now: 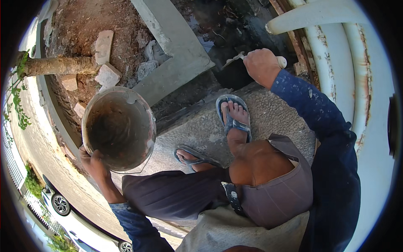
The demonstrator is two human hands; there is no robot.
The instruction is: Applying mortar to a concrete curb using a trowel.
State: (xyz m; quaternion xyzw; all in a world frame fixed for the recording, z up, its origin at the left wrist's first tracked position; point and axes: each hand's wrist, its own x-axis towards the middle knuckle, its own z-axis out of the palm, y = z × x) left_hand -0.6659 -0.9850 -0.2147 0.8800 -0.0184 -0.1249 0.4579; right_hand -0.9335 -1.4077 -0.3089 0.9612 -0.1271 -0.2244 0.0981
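Note:
My left hand (pixel 96 164) grips the rim of a mortar-stained bucket (pixel 145 122), which is tipped so that its dark inside faces me. A wire handle hangs at its lower side. My right hand (pixel 262 65) is closed round the pale handle of a trowel (pixel 233 60), held out over dark water. The trowel's blade points left, near the corner of a smooth grey cement ledge (pixel 184 69). My fingers hide most of the handle.
Broken bricks (pixel 108 75) and a thin tree trunk (pixel 61 66) stand on soil at the left. White rusty pipes (pixel 331 63) rise at the right. A wet pit (pixel 218 29) lies ahead of the rough concrete slab (pixel 277 109) under my sandalled feet. A white car (pixel 79 222) is at lower left.

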